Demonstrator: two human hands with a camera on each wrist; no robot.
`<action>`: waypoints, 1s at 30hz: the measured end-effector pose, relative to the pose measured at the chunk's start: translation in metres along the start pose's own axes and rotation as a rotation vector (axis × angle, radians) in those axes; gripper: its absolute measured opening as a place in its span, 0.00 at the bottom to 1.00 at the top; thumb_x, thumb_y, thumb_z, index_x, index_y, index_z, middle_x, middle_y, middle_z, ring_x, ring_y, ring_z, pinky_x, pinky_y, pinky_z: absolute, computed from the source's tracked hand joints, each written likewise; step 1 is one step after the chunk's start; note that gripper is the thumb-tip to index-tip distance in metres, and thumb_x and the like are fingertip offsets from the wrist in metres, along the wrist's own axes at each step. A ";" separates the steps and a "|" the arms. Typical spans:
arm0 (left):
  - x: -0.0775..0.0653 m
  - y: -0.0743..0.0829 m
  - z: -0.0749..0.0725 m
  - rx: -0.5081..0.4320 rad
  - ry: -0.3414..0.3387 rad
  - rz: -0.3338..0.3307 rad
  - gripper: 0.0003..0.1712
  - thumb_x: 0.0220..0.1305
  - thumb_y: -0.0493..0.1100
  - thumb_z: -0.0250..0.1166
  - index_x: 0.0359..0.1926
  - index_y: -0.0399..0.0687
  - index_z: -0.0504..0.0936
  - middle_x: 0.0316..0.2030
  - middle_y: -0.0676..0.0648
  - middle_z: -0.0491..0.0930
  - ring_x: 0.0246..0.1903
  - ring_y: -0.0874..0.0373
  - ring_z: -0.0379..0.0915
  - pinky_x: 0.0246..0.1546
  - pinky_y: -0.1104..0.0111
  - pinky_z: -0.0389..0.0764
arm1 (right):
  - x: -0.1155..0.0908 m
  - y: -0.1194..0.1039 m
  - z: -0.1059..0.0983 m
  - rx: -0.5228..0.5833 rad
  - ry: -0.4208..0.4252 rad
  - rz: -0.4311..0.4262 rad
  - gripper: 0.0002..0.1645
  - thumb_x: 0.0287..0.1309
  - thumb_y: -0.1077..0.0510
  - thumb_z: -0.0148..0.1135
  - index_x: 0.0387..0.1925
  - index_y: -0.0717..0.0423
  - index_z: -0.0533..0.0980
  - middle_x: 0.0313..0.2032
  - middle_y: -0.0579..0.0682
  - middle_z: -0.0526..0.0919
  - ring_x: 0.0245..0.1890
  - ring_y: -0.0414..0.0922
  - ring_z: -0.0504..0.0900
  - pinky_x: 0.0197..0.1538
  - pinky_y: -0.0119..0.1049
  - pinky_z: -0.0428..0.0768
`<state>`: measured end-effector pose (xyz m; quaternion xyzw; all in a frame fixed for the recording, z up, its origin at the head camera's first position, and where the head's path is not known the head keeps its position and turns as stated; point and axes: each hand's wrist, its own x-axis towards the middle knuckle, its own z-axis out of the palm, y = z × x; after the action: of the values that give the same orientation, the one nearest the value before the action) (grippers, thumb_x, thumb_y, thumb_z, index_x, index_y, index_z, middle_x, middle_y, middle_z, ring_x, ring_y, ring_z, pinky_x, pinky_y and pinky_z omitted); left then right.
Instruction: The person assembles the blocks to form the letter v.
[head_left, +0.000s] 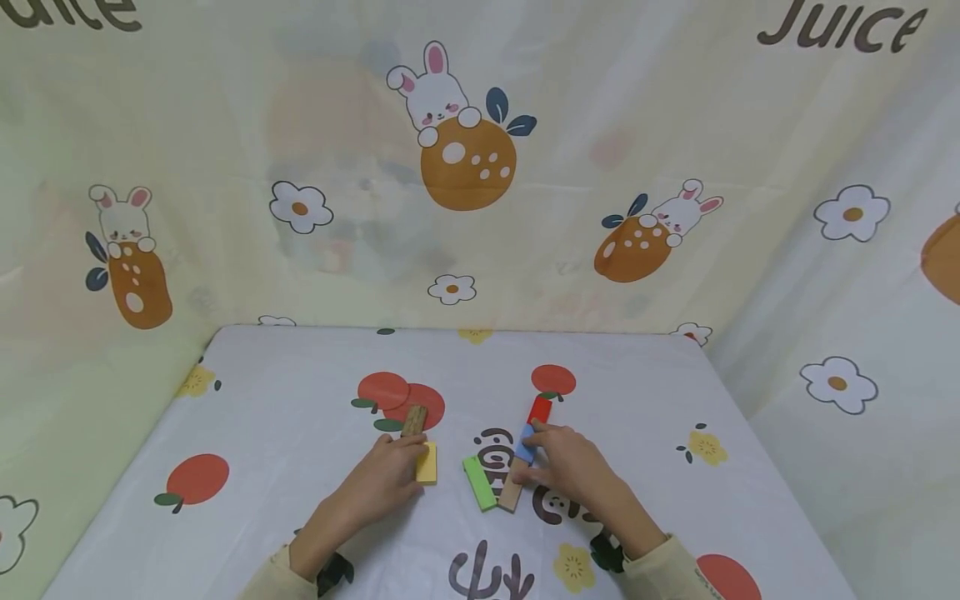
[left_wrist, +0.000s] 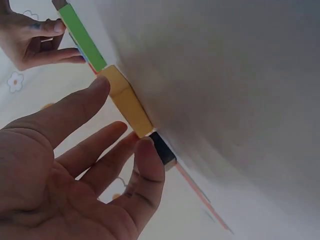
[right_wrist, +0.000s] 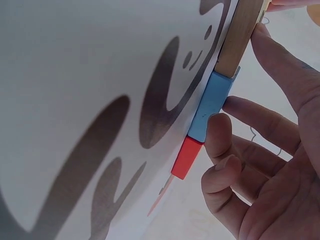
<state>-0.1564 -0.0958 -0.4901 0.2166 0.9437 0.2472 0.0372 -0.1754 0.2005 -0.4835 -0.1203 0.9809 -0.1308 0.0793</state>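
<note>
At lower centre, the left hand [head_left: 381,475] pinched a yellow block [head_left: 428,465] below a mottled brown block [head_left: 415,419]; rightward, the right hand [head_left: 576,468] touched a blue block [right_wrist: 209,107], whether gripping I couldn't tell.

White fruit-printed tabletop [head_left: 300,404] is carrying green oblong block [head_left: 480,483], tan block [head_left: 510,492], blue block [right_wrist: 212,106], red block [head_left: 539,409], yellow block [head_left: 427,466], mottled brown block [head_left: 414,421].

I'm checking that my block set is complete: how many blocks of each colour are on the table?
Red block: 1
Blue block: 1
Tan block: 1
Green block: 1
Yellow block: 1
Mottled brown block: 1
Total: 6 blocks in view
</note>
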 end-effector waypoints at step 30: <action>0.002 -0.003 0.003 0.013 0.005 -0.001 0.27 0.54 0.34 0.81 0.56 0.35 0.87 0.63 0.41 0.85 0.49 0.51 0.76 0.49 0.57 0.81 | 0.000 0.001 0.000 0.012 0.009 0.010 0.39 0.47 0.38 0.84 0.57 0.55 0.87 0.58 0.54 0.89 0.59 0.54 0.87 0.61 0.51 0.87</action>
<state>-0.1591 -0.0963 -0.4940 0.2155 0.9455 0.2417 0.0337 -0.1754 0.2009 -0.4842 -0.1143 0.9810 -0.1367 0.0761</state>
